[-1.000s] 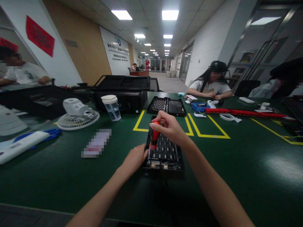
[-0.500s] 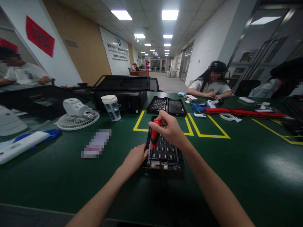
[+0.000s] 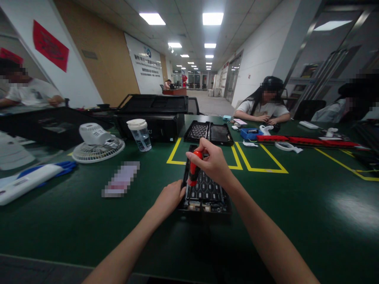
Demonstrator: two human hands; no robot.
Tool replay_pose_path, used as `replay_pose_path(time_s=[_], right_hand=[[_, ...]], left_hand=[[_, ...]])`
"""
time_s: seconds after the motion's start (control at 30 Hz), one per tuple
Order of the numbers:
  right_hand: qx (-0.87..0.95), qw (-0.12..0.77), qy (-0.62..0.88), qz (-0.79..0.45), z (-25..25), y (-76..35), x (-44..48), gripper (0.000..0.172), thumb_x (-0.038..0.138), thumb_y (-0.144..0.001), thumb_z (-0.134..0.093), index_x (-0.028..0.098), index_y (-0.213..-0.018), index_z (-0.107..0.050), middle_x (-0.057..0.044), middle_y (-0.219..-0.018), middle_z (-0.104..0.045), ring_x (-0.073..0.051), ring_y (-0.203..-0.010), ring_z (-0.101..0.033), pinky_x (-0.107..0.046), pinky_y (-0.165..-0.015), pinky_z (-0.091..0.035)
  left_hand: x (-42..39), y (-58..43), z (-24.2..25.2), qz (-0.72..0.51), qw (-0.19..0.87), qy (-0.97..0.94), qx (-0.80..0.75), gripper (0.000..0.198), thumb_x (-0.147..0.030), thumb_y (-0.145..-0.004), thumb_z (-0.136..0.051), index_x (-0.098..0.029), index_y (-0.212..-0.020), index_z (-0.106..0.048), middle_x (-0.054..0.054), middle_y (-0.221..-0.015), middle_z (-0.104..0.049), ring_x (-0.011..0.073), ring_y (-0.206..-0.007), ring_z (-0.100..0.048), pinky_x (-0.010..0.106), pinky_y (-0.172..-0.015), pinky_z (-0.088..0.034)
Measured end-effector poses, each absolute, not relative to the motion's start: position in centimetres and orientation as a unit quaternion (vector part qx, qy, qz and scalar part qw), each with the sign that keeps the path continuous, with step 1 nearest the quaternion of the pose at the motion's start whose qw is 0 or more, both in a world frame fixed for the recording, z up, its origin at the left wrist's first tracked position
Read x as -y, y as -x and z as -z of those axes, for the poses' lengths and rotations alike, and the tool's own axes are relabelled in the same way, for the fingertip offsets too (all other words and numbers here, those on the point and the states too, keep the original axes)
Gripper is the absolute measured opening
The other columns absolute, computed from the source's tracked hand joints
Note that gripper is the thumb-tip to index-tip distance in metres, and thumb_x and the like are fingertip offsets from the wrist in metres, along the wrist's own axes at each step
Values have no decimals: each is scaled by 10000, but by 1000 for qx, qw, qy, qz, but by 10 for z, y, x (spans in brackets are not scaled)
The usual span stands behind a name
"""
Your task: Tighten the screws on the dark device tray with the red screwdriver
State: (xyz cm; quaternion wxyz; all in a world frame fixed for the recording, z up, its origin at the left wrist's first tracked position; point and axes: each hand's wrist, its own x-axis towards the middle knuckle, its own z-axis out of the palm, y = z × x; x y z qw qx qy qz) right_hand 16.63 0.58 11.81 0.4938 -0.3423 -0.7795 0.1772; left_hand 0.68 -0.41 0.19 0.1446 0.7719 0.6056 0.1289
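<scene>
My right hand (image 3: 215, 159) is closed round the red and black handle of a screwdriver (image 3: 194, 167). The tool stands nearly upright, its lower end over the left side of a black plastic case (image 3: 226, 203). Inside the case are rows of dark, honeycomb-like cells and small light-coloured parts along the near edge. My left hand (image 3: 168, 196) grips the case's left edge, its thumb on the rim and its other fingers mostly hidden. Where exactly the screwdriver's tip touches is too small to make out.
Beyond my hands lies a similar opened black case (image 3: 221, 134) beside yellow tape (image 3: 268, 170). To the left are a lidded cup (image 3: 140, 136), a white fan (image 3: 96, 144) and a blurred-out flat object (image 3: 121, 179). A person sits across the green table (image 3: 296, 209), behind a blue bin (image 3: 249, 134).
</scene>
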Motion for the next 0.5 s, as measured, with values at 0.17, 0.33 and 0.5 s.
replay_pose_path(time_s=[0.17,0.33,0.5], right_hand=[[777,502,352,-141,-118,-166,-6,274,357,-791,-543,188,-648,-383,37,-597,-382,-84,-545,-353,-224,-484,-281],[776,509,359,-102,-117,-165,-7,298,338,-788,-547,194,-624,-344,45,-577,-367,-80,-519,-338,-231,-485,-270],[771,513,369,-74,-115,-164,-7,302,334,-788,-541,198,-624,-327,47,-571,-370,-83,-511,-336,-234,-496,-267]], left_hand=[[4,-6,-1,-134,141,-777,-599,260,-315,-862,-350,-188,-1000,-531,83,-996,-636,188,-943,-598,277,-800,-423],[3,-7,-1,-134,144,-776,-599,258,-311,-862,-353,-186,-1006,-527,82,-996,-637,191,-947,-596,281,-806,-420],[4,-7,-2,-132,147,-774,-601,261,-316,-866,-350,-181,-1003,-527,83,-997,-634,186,-934,-596,275,-799,-420]])
